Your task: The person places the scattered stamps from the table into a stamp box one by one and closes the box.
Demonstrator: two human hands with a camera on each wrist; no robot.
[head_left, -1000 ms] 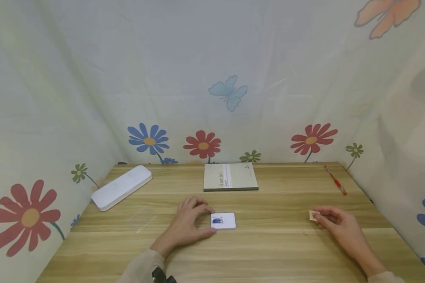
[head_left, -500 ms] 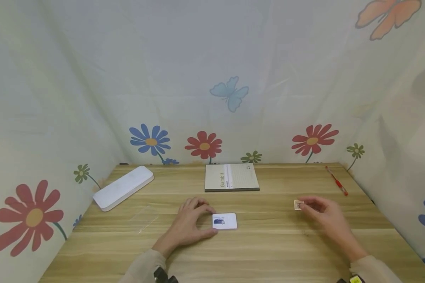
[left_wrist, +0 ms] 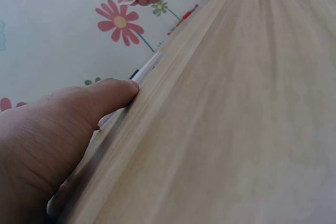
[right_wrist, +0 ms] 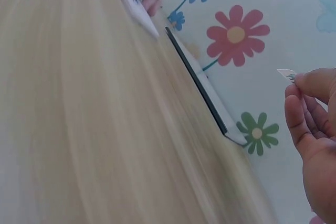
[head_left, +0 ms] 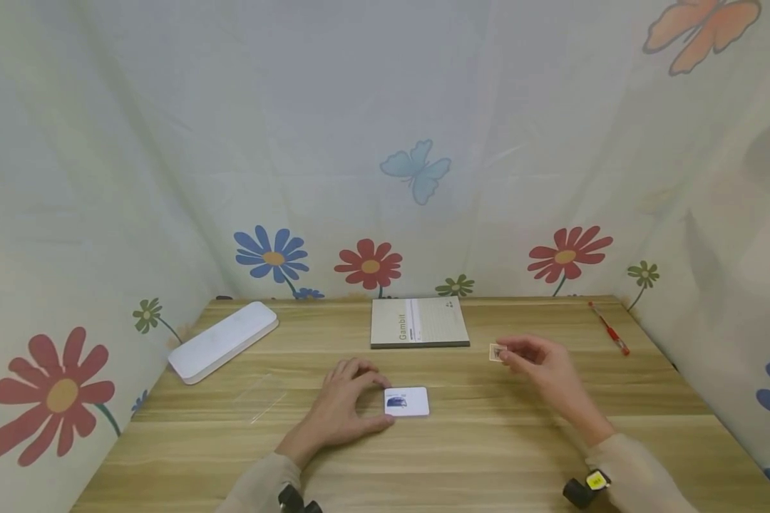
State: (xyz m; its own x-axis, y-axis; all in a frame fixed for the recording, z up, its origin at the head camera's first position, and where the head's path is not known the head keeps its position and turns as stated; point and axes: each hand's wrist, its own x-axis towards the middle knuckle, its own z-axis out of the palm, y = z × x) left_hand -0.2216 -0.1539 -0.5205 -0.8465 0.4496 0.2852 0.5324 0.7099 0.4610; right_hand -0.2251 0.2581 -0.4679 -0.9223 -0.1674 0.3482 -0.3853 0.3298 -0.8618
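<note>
My left hand [head_left: 338,410] holds a small flat white rounded case [head_left: 416,402] on the table, thumb at its near corner and fingers at its far corner. A blue stamp-like picture [head_left: 396,402] shows at the left of its top face. My right hand [head_left: 539,365] pinches a small postage stamp [head_left: 495,353] between thumb and fingertips, up in the air to the right of the white case. In the right wrist view the stamp [right_wrist: 286,73] sticks out past the thumb tip, its lower part hidden by the fingers.
A notebook [head_left: 388,318] lies at the back middle of the wooden table [head_left: 462,456]. At the left rests a long white box [head_left: 223,342], with a clear plastic sheet [head_left: 259,397] nearer me. A red pen [head_left: 609,329] lies at the back right. Flowered cloth [head_left: 321,178] hangs behind.
My right hand has carried the stamp to the left and away from me, toward the notebook's right front corner. The left hand and the white case have stayed put.
</note>
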